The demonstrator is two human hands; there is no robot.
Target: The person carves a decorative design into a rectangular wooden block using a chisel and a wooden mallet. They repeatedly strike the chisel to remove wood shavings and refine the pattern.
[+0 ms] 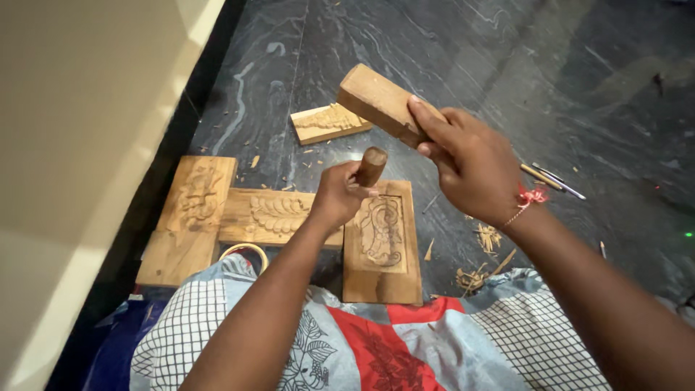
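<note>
Risk: right hand (470, 163) fingers wrapped round wood block (380, 105), left hand (339, 195) fisted on chisel handle (371, 166) over carved panel (382, 239) — off-centre hit prob. hurts knuckles.

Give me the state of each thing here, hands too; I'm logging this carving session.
Left hand: closed around a chisel handle, held upright over the panel.
Right hand: gripping a wooden block, raised above the chisel.
Panel: flat on the floor, partly carved.
Leaf panel: flat, carved.
Far panel: flat, carved.
Wood shavings: scattered loose.
</note>
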